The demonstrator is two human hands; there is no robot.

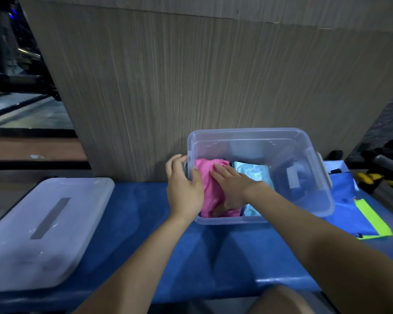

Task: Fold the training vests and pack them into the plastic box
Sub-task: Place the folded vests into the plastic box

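A clear plastic box (318,200) stands on the blue bench against the wooden wall. Inside it at the left lies a folded pink vest (208,191), with a light blue vest (254,173) beside it and dark items further right. My right hand (233,185) reaches into the box and presses flat on the pink vest. My left hand (184,184) rests on the box's left rim, its fingers curled over the edge and its thumb touching the pink fabric.
The box's clear lid (43,232) lies on the bench at the left. A blue and neon yellow vest (359,214) lies to the right of the box, with yellow-handled tools (370,179) behind. My knee (279,300) shows at the bottom.
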